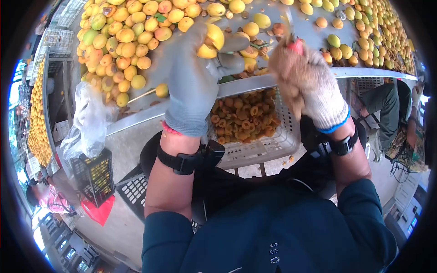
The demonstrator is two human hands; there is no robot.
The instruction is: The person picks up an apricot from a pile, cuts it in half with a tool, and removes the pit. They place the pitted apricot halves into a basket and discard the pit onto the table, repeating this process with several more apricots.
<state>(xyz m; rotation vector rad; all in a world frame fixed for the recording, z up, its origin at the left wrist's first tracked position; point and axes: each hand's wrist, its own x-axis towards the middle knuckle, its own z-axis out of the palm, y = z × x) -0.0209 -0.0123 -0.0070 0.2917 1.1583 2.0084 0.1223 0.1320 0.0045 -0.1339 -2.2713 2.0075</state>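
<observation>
My left hand (200, 68), in a grey coated glove, is closed on a cut apricot (211, 42) with a dark split showing in its flesh. My right hand (306, 75), in a stained knitted glove with a blue cuff, is closed around a small knife; a bit of red handle (296, 46) shows, and the thin blade pointing up is smeared by motion. The knife is apart from the apricot. Below both hands, in front of my lap, a white plastic basket (287, 129) holds many pitted apricot halves (246, 113).
Whole apricots (127, 41) are heaped on the metal table (170, 52) at the left, with more at the right. A clear plastic bag (86, 120) hangs over the table's edge above a dark crate (95, 175). Other people sit at the left (57, 198) and right (389, 109).
</observation>
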